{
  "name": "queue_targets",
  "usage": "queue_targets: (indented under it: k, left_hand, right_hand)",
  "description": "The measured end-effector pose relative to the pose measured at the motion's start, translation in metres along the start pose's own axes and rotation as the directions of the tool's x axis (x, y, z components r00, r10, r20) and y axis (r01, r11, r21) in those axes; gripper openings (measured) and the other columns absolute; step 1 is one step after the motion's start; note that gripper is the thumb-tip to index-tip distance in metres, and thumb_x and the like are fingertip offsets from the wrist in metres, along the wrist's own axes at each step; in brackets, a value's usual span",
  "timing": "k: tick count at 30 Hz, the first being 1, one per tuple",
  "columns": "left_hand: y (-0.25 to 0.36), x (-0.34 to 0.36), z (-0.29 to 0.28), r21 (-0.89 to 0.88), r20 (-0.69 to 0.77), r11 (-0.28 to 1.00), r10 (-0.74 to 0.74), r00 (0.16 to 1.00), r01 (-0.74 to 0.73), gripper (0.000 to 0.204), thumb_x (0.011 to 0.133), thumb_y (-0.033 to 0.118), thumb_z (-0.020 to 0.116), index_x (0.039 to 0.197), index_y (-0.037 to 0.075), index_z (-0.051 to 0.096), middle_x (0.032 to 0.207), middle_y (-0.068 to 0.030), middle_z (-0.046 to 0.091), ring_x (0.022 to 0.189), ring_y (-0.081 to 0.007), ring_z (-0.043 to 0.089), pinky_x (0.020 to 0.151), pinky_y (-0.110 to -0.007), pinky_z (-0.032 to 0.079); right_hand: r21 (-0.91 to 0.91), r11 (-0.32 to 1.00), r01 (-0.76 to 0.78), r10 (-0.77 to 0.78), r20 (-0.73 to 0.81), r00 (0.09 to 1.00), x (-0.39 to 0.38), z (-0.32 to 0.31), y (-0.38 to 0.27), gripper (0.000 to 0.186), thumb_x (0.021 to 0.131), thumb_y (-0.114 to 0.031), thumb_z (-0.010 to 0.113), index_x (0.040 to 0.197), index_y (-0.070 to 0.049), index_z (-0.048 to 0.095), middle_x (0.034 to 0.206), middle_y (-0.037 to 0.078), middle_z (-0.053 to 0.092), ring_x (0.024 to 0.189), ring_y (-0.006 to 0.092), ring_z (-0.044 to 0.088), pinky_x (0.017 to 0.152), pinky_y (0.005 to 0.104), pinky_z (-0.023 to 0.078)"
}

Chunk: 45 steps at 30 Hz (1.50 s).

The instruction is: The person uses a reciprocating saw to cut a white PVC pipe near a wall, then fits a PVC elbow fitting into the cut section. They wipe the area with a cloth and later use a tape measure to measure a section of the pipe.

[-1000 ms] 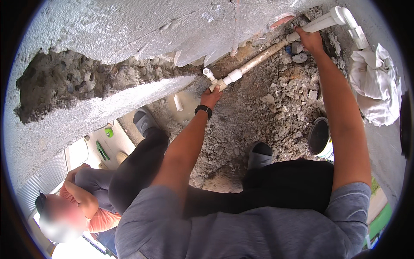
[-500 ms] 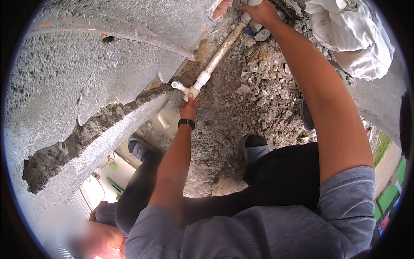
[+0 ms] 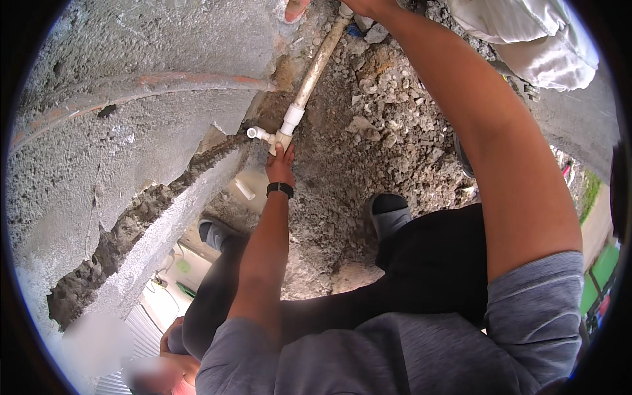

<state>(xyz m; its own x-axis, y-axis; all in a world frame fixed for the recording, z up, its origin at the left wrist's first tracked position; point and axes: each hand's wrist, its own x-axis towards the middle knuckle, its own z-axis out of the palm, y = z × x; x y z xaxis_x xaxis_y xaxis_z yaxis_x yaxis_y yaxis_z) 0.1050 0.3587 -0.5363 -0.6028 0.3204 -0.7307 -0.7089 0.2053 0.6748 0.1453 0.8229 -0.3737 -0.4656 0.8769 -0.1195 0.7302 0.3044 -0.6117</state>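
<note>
- I see my left hand (image 3: 280, 166) closed on the lower end of the white tee fitting (image 3: 275, 135), fingertips wrapped on its body just below the short side branch.
- That branch points left, toward the broken concrete wall (image 3: 131, 131); the rest of the fitting lines up with the pipe.
- The pipe (image 3: 317, 66) is dirt-stained and cream-coloured; its long axis runs on a slant from the fitting at centre up and to the right, to the top edge of my view.
- My right hand (image 3: 368, 6) sits at that upper end of the pipe, mostly cut off by the frame edge; it appears to be gripping the pipe, but I cannot tell for certain.
- Pipe and fitting lie over loose rubble (image 3: 382, 118), close beside the chased groove in the wall.
- A black wristband (image 3: 280, 189) circles my left wrist.
- Pale cloth (image 3: 533, 39) lies at upper right.
</note>
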Motion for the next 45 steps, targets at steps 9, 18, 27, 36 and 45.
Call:
queue_targets:
  k: [9,18,27,36,45]
  left_hand:
    - [0.007,-0.003,0.0,0.026,0.036,0.999,-0.025,0.999,0.024,0.082,0.093,0.049,0.072,0.149,0.0,0.038,0.141,-0.0124,0.055,0.131,-0.0285,0.058,0.107,-0.038,0.043]
    - [0.003,0.005,-0.007,0.062,0.009,0.997,-0.05,0.999,0.05,0.072,0.094,0.05,0.071,0.145,0.004,0.047,0.132,-0.0084,0.063,0.123,-0.0242,0.062,0.096,-0.036,0.046]
    - [0.0,0.005,-0.007,0.058,0.001,0.997,-0.054,0.999,0.054,0.067,0.094,0.05,0.071,0.141,0.006,0.052,0.126,-0.0047,0.065,0.114,-0.0195,0.065,0.087,-0.032,0.047]
    - [0.001,0.004,-0.005,0.046,-0.03,0.998,-0.042,0.999,0.043,0.065,0.093,0.049,0.073,0.136,0.004,0.054,0.122,-0.0053,0.067,0.108,-0.0189,0.067,0.083,-0.032,0.048]
    - [0.006,0.002,-0.001,0.158,-0.056,0.987,-0.02,0.998,0.028,0.071,0.091,0.056,0.072,0.135,0.003,0.056,0.119,-0.0057,0.067,0.1,-0.0174,0.068,0.079,-0.032,0.049]
  right_hand:
    - [0.087,0.996,0.016,-0.014,-0.027,1.0,-0.01,-0.008,-0.01,0.051,0.073,-0.037,0.08,0.104,0.003,0.073,0.104,0.029,0.072,0.102,0.0406,0.071,0.087,0.0471,0.056]
    - [-0.032,0.982,0.189,-0.189,0.006,0.982,-0.002,-0.003,-0.006,0.049,0.078,-0.036,0.075,0.115,-0.005,0.071,0.113,0.025,0.071,0.108,0.0416,0.067,0.093,0.0463,0.053]
    - [-0.067,0.967,0.247,-0.248,-0.003,0.969,0.003,0.003,0.006,0.052,0.079,-0.04,0.073,0.119,-0.008,0.069,0.118,0.025,0.069,0.113,0.0415,0.064,0.097,0.0465,0.05]
    - [-0.064,0.964,0.258,-0.259,-0.013,0.966,-0.002,-0.003,-0.003,0.058,0.08,-0.048,0.073,0.123,-0.009,0.068,0.123,0.025,0.067,0.117,0.0414,0.062,0.1,0.0457,0.049]
    - [-0.051,0.98,0.191,-0.187,0.087,0.979,0.014,0.01,0.021,0.063,0.085,-0.042,0.072,0.137,-0.009,0.059,0.136,0.024,0.061,0.127,0.0401,0.057,0.106,0.0442,0.045]
